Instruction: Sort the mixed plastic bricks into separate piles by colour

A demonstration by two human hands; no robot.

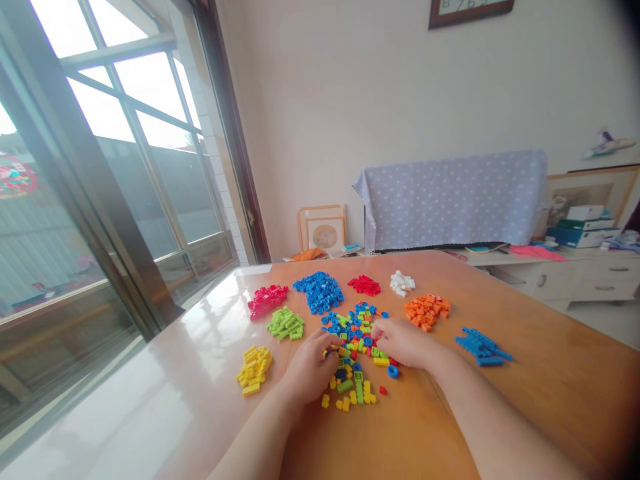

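Note:
A mixed pile of small plastic building blocks point(359, 379) lies in the middle of the table, in yellow, green, blue, orange and red, with round blue pieces point(393, 371) among them. At the pile's left side is my left hand point(311, 368), its fingers and thumb curled inward over the blocks. My right hand point(404, 342) reaches into the pile from the right, fingers bent down and drawn together. Whatever either hand pinches is too small or hidden to make out. Loose yellow blocks point(346, 404) and one red block point(383, 390) lie at the near edge.
Single-colour heaps ring the pile: yellow point(255, 368), light green point(285, 323), pinkish red point(268, 301), blue round pieces point(319, 291), red point(365, 285), white point(402, 283), orange point(427, 311) and long blue pieces point(483, 347). A cloth-covered object point(450, 200) stands beyond the table point(200, 413).

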